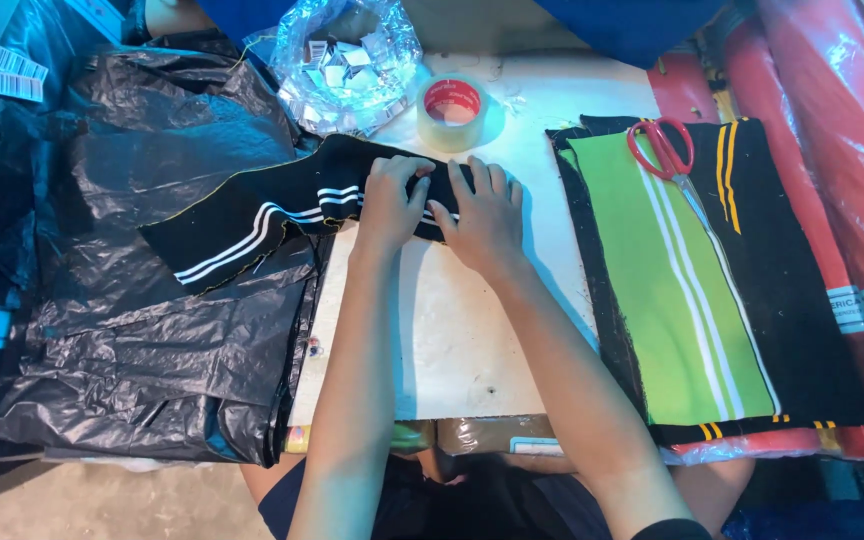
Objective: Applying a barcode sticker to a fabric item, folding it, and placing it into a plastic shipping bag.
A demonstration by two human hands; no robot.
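Centre of frame: left hand (389, 200) and right hand (485, 220), fingers spread, press flat a black knitted rib strip with white stripes (272, 210) on the white tabletop (452, 330). Its left end hangs unflattened over black plastic bags (152, 330); finished green-and-black strips (692, 290) stack at right under red-handled scissors (662, 150).

I am seeing a soft, matt black knit strip (282, 215) with white stripes lying under my hands. The black plastic bags (152, 300) are looking crinkly and shiny. The worktop (462, 340) is looking smooth and white. The tape roll (451, 113) is shining clear. The scissors (664, 150) are showing glossy red plastic handles.
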